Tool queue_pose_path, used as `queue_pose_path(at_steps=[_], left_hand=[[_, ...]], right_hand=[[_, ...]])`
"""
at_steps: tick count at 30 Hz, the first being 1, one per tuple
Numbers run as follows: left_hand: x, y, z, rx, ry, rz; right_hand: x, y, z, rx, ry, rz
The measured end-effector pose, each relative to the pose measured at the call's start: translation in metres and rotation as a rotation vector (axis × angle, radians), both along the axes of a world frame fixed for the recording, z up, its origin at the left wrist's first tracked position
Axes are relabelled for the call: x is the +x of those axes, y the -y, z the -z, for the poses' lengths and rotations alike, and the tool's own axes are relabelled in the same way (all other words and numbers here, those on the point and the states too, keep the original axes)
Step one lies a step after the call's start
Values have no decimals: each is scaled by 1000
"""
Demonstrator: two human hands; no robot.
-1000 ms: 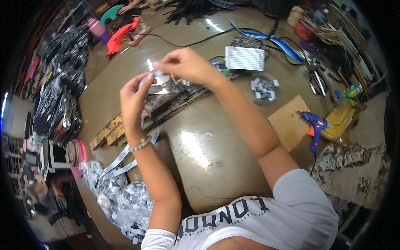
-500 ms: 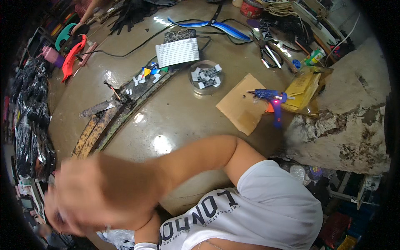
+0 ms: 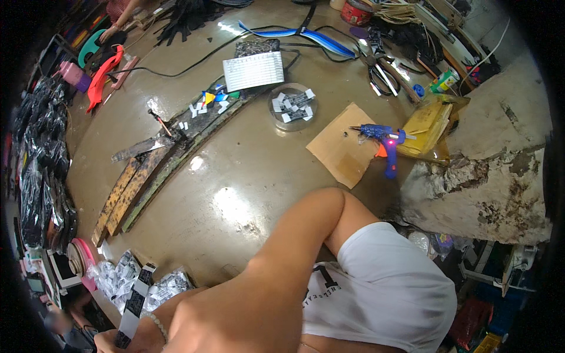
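Note:
At the lower left edge my left hand (image 3: 107, 341), with a beaded bracelet at its wrist, is closed on a black-and-white label strip (image 3: 135, 303). The strip sticks up above the fingers, in front of clear plastic bags (image 3: 168, 288) of small dark-and-white pieces. My right arm crosses in front of my white shirt. My right hand (image 3: 206, 323) is beside the left one, low in the picture; its fingers are out of sight below the edge. A round clear dish (image 3: 275, 122) on the table holds several similar black-and-white strips.
A blue glue gun (image 3: 385, 140) with a lit red light lies on cardboard (image 3: 335, 156). Old wooden bars (image 3: 138, 185) carry paper scraps and a printed sheet (image 3: 253, 72). Scissors (image 3: 382, 79), cables and a blue strap lie farther back. Another person's hand (image 3: 109, 32) is at the far left.
Both hands have dropped toward the lower edge, and the right arm has swung down and rightward. The label strip, plastic bags and near ends of the wooden bars now show.

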State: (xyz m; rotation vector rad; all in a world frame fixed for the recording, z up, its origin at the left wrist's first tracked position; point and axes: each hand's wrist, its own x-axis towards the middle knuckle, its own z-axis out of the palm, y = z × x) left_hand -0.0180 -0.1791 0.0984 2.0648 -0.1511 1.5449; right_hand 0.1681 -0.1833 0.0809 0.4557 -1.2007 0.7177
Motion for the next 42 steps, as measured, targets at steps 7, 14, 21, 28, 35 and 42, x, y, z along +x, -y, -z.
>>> queue_pose_path(at_steps=[7, 14, 21, 28, 35, 42], left_hand=[[-10, 9, -1, 11, -4, 18], [-17, 5, -5, 23, -23, 36], [-13, 7, -9, -22, -64, -42], [-26, 11, 5, -36, -2, -158], [-24, 7, -4, -25, -117, -53], [-15, 18, 15, -56, 197, -166]], right_hand=[[11, 13, -2, -52, -113, -340], [-9, 16, 3, -9, -125, -488], [-6, 19, 5, -21, -96, -521], [-7, 12, 0, -56, -142, -432], [-3, 13, -10, -136, -49, -215], [69, 31, -17, 134, 872, -113]])
